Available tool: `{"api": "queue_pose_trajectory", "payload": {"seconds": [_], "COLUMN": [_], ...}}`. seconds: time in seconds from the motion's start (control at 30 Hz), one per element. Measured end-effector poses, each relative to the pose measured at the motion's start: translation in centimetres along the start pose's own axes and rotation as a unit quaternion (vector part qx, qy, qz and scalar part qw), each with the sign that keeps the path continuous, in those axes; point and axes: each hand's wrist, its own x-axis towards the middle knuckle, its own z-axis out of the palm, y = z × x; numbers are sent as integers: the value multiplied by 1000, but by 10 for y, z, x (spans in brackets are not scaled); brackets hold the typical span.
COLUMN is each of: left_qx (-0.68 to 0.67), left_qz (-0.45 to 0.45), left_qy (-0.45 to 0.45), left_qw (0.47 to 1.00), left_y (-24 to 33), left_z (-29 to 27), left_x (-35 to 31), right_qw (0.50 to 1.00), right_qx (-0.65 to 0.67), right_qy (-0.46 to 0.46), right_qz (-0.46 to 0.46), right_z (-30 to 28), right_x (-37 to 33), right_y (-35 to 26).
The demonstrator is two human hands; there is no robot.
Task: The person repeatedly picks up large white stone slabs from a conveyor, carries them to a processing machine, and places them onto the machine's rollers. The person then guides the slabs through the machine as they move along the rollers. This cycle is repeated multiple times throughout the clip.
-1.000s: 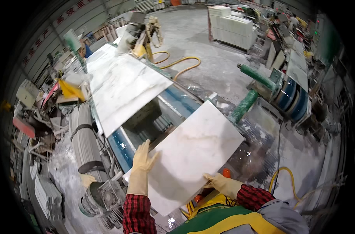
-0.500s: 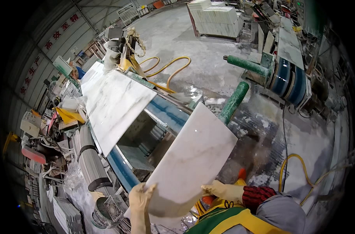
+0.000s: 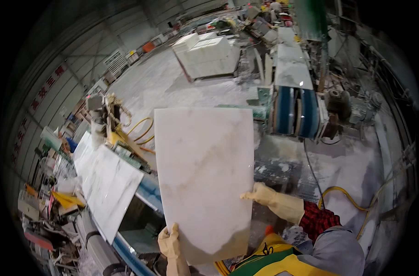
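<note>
White slab (image 3: 205,184) has swung nearer the rightmost blue belts (image 3: 285,112).

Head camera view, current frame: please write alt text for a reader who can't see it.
A gloved left hand and gloved right hand hold a large white slab by its two sides. Another slab lies on a blue-belted conveyor at left; a second conveyor and a pile of white slabs stand beyond.
</note>
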Motion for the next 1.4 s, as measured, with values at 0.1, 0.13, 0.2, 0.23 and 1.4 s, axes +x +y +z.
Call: {"api": "queue_pose_trajectory", "payload": {"seconds": [0.1, 0.13, 0.2, 0.23, 1.4], "left_qx": [-72, -38, -45, -32, 405], "left_qz": [9, -32, -70, -82, -88], "left_qy": [-56, -51, -56, -71, -462], "left_qw": [996, 997, 995, 994, 784], "left_y": [-25, -12, -15, -17, -54], "left_z": [87, 121, 168, 190, 598], "left_x": [33, 28, 28, 29, 156], "right_qw": [980, 974, 967, 958, 863], "right_qx": [156, 168, 170, 189, -319], "right_qy": [94, 122, 180, 205, 393], "right_qz": [-86, -95, -60, -66, -7], "right_z": [-70, -92, -119, -133, -336], "right_x": [6, 1, -18, -23, -16], "right_y": [4, -9, -35, -35, 117]}}
